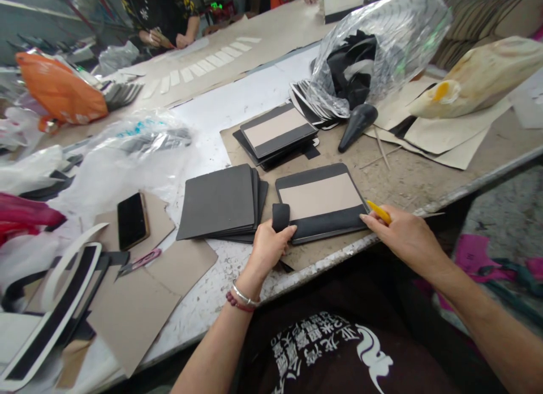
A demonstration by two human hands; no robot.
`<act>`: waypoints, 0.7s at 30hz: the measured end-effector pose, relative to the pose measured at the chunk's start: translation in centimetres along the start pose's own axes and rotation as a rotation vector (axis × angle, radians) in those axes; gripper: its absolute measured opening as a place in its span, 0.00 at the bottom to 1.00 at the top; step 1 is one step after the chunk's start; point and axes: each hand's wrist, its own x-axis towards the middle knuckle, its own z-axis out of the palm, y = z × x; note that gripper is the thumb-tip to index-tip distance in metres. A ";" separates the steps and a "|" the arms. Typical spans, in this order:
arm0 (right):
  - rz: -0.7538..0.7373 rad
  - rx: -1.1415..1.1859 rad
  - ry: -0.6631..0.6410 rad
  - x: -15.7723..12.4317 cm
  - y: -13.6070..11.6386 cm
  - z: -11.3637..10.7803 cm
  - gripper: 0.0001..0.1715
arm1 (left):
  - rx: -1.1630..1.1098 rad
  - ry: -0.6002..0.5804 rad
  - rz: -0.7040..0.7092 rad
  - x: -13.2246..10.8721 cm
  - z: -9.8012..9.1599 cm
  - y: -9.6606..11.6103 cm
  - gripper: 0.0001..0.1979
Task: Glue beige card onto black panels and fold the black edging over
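A black panel with a beige strip across its middle [324,194] lies at the table's front edge. My left hand [271,242] grips its lower left corner, thumb on top, beside a short black tab [280,217] that stands up at the panel's left edge. At the panel's right end, my right hand [396,230] is closed round a slim yellow tool [379,212], whose kind I cannot make out. That thumb touches the lower right corner. Left of the panel is a stack of plain black panels [218,199]. Behind it sit more panels with a beige strip [278,131].
A black cone-shaped piece [358,125] lies near a clear plastic bag [382,49]. A phone [131,220], pink-handled snips [144,259] and beige sheets [136,315] occupy the left. Across the table, a person's hands [169,39] work near pale strips [216,57].
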 end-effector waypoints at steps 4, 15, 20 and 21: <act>0.015 -0.005 -0.011 0.0 0.1 0.0 0.16 | -0.002 0.006 -0.007 -0.1 0.1 0.1 0.09; 0.065 0.010 -0.074 -0.1 -0.9 -0.9 0.15 | 0.053 0.050 -0.015 0.0 0.4 0.1 0.11; 0.077 0.013 -0.111 0.0 -0.7 -1.0 0.15 | 0.064 0.076 -0.003 -0.1 0.5 -0.1 0.11; 0.066 0.014 -0.114 0.0 -0.6 -1.0 0.15 | 0.071 0.081 -0.001 0.0 0.5 -0.2 0.11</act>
